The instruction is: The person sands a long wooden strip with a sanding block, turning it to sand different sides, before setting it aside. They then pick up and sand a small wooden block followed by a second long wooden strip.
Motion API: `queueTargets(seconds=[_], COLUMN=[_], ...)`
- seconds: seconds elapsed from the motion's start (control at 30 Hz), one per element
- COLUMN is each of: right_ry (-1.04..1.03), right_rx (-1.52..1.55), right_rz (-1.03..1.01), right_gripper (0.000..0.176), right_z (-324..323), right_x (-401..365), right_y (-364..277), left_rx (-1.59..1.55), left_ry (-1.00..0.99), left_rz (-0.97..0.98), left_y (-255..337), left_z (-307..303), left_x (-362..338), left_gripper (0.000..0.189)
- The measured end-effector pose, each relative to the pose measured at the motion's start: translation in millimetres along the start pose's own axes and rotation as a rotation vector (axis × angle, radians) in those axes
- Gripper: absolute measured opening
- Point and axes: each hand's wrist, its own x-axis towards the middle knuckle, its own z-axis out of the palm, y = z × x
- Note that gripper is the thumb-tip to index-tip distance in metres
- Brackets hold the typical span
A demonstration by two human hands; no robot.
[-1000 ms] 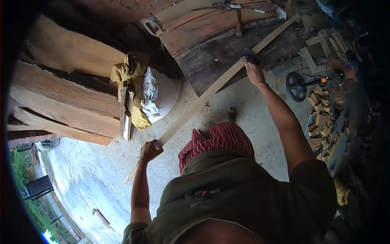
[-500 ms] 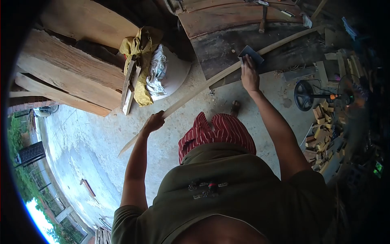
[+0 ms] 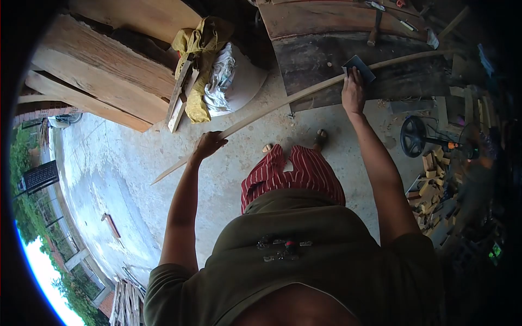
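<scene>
A long, thin wooden strip (image 3: pixel 255 115) runs diagonally from over the floor at lower left up across the dark workbench (image 3: pixel 304 62). Near its lower end, my left hand (image 3: pixel 209 145) is closed around the strip. My right hand (image 3: pixel 354 92) holds a dark grey sheet of sandpaper (image 3: pixel 363 67) against the strip where it lies over the bench. Its fingers lie together on the sheet, and part of the strip is hidden beneath them. Beyond the sheet, the strip's far end continues to the right along the bench.
A hammer (image 3: pixel 375 28) lies at the back of the bench. Large wooden slabs (image 3: pixel 109 65) stand at left beside a yellow sack (image 3: pixel 199 106). At right are a fan (image 3: pixel 413 136) and a heap of wood offcuts (image 3: pixel 432 179). Concrete floor (image 3: pixel 136 163) spreads between.
The view has shifted, so the bench and slabs appear higher and farther right. Both feet now show. My hands keep their holds on the strip and the sandpaper.
</scene>
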Motion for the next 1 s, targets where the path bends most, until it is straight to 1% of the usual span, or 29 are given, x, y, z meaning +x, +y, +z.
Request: queueTargets(seconds=[0.07,0.1,0.13,0.17,0.2,0.23,0.3,0.33,0.37,0.43,0.47,0.5,0.57,0.63,0.67,0.7,0.73,0.77,0.8,0.83,0.9,0.97,1.0], right_ry=[-0.04,-0.106,-0.17,-0.245,-0.316,-0.388,-0.328,-0.274,-0.22,-0.153,-0.121,-0.086,-0.08,-0.094,-0.132,-0.214,-0.27,-0.35,-0.346,-0.379,-0.383,-0.378,-0.376], right_rx=[0.067,0.17,0.232,0.306,0.343,0.378,0.31,0.271,0.233,0.141,0.113,0.081,0.024,0.142,0.275,0.377,0.41,0.504,0.531,0.552,0.552,0.476,0.459], right_rz=[-0.169,-0.267,-0.371,-0.46,-0.522,-0.586,-0.575,-0.492,-0.407,-0.211,-0.15,-0.086,-0.101,-0.28,-0.361,-0.435,-0.531,-0.583,-0.69,-0.713,-0.778,-0.89,-0.887], right_gripper=[0.038,0.04,0.042,0.044,0.045,0.047,0.042,0.041,0.04,0.04,0.041,0.041,0.041,0.044,0.048,0.052,0.051,0.047,0.044,0.042,0.042,0.045,0.045], right_z=[5.1,1.5,-1.6,-2.7,-3.1,-3.1,-2.2,-2.2,-3.3,-6.7,-6.1,-5.5,1.7,6.9,9.6,4.9,9.5,9.9,19.7,25.9,28.7,25.6,23.0], right_x=[-30.8,-48.5,-63.5,-75.2,-80.6,-82.6,-64.7,-51.3,-38.2,-18.3,-14.9,-14.1,-31.9,-69.5,-88.7,-106.1,-122.2,-134.6,-144.7,-152.0,-149.0,-132.8,-121.5], right_y=[-59.1,-94.0,-125.0,-147.2,-154.8,-161.1,-138.3,-115.8,-89.7,-40.6,-28.2,-23.8,-60.1,-131.2,-171.3,-209.5,-240.7,-269.2,-289.1,-304.7,-308.0,-276.3,-253.4], left_rx=[0.054,0.043,0.098,0.159,0.164,0.158,0.136,0.162,0.154,0.248,0.224,0.19,0.187,0.214,0.245,0.242,0.235,0.229,0.237,0.223,0.227,0.231,0.226], left_ry=[0.041,0.044,0.055,0.068,0.083,0.092,0.251,0.214,0.224,0.307,0.389,0.415,0.474,0.467,0.462,0.462,0.457,0.449,0.428,0.432,0.418,0.407,0.407], left_rz=[0.008,-0.008,-0.007,-0.007,-0.042,-0.06,0.141,0.063,0.042,-0.017,0.0,-0.025,-0.049,-0.067,-0.081,-0.07,-0.069,-0.058,-0.074,-0.055,-0.054,-0.057,-0.041], left_y=[-0.1,-2.0,-4.6,-7.0,0.5,-8.3,-25.8,-9.4,-19.5,-48.8,-71.1,-85.9,-94.6,-85.5,-81.7,-82.7,-85.4,-87.4,-91.1,-89.0,-90.8,-91.1,-90.1], left_z=[2.3,5.0,5.4,5.3,1.1,3.0,11.6,-2.2,-2.3,-2.8,2.4,4.4,3.9,-1.0,-2.3,-2.1,-2.1,-2.7,-2.0,-2.9,-4.3,-4.9,-5.3], left_x=[-0.5,0.4,3.1,3.0,-2.5,-3.0,-5.3,-23.6,-34.1,-55.6,-63.9,-69.4,-78.4,-81.8,-81.6,-81.3,-81.8,-80.2,-78.6,-79.0,-77.1,-76.6,-76.6], left_gripper=[0.025,0.025,0.026,0.027,0.03,0.03,0.041,0.05,0.05,0.051,0.049,0.037,0.027,0.026,0.026,0.026,0.028,0.029,0.03,0.03,0.029,0.029,0.029])
